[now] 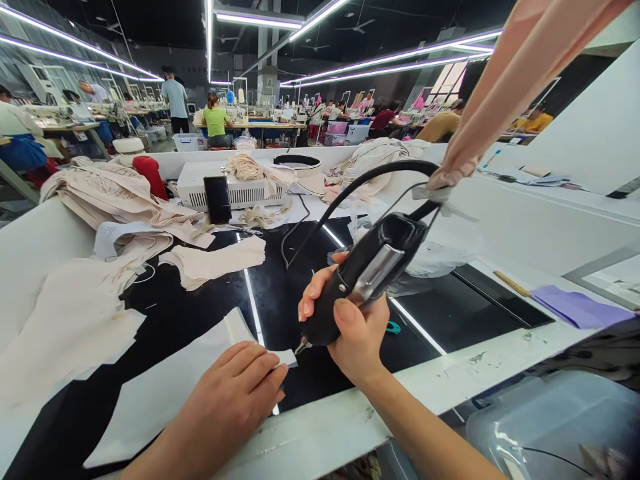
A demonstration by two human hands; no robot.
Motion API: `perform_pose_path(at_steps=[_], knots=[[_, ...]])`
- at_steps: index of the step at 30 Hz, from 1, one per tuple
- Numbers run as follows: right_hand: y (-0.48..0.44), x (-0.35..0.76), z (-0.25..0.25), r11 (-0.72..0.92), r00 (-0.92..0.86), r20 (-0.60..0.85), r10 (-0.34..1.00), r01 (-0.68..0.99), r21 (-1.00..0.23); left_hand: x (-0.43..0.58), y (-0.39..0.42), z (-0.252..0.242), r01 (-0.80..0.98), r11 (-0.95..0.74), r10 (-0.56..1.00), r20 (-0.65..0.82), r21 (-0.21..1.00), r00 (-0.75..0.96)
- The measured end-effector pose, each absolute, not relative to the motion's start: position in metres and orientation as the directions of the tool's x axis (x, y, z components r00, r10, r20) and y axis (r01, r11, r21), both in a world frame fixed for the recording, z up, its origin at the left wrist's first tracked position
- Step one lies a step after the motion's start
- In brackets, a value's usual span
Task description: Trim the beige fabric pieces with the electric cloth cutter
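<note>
"What does the right hand hold?"

"The right hand grasps a black handheld tool at a factory workbench, fingers curled around its body and thumb along the near side. The tool tilts, its metal tip pointing down and to the left, beyond the knuckles."

"And the left?"

"The left hand lies palm down, unclenched, fingers together over a white cloth piece, which stretches out beneath it on the black tabletop. A narrow end of the cloth juts past the fingertips toward the right hand."

"Where do tool and cloth meet?"

"Between the two hands: the tip stands right at that narrow end. Whether it touches, one cannot tell."

"What surrounds the scene?"

"A black cable arches from the tool's upper end, beside hanging pink cloth. Beyond the left hand lie stacked cream pieces, with a phone propped upright behind them; purple cloth rests at far right."
</note>
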State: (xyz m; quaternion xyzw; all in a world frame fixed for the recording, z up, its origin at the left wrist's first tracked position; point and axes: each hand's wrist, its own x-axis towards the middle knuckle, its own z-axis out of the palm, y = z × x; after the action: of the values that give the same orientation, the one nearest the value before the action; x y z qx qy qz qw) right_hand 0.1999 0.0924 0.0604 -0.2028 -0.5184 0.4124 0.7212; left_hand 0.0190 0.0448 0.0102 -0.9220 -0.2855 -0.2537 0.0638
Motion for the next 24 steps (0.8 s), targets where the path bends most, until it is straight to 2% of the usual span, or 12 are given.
perform_pose_path(at_steps=[6, 13, 24], knots=[[0.0985, 0.1954, 0.0544, 0.583, 0.111, 0.587, 0.802, -0.358, -0.729, 0.0219, 0.047, 0.0035, 0.578, -0.815, 0.545, 0.404, 0.047, 0.735], [0.0988, 0.196, 0.0533, 0.59, 0.111, 0.594, 0.797, -0.356, -0.725, 0.0187, 0.05, 0.0048, 0.598, -0.793, 0.592, 0.382, 0.117, 0.71], [0.0993, 0.1967, 0.0537, 0.582, 0.107, 0.587, 0.802, -0.36, -0.729, 0.0183, 0.0497, 0.006, 0.605, -0.784, 0.608, 0.372, 0.142, 0.701]])
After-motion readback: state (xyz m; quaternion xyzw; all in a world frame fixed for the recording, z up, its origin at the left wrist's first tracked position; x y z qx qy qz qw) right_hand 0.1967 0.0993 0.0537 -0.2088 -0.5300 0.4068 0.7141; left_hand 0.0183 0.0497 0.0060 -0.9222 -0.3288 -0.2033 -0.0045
